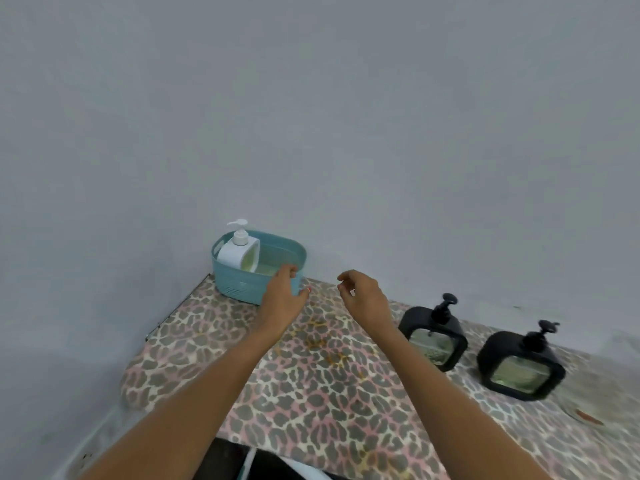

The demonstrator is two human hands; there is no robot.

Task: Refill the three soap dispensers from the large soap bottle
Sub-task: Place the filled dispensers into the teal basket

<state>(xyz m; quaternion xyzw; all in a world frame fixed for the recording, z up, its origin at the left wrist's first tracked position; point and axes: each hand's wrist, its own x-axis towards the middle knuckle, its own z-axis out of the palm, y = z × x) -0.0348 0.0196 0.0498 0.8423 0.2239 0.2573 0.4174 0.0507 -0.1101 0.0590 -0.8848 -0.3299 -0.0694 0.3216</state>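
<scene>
Head view, me: black dispenser (521,367) and second black dispenser (433,336) upright on leopard-print cloth (311,393), right side, greenish soap inside.
Them: hands?
Me: my right hand (363,297) loosely curled, empty. My left hand (282,294) hooks teal basket (239,285) rim; white dispenser (239,252) stands inside.

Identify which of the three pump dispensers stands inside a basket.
The white square pump dispenser, inside the light blue plastic basket by the wall; both black square dispensers stand directly on the leopard-print cloth.
</scene>
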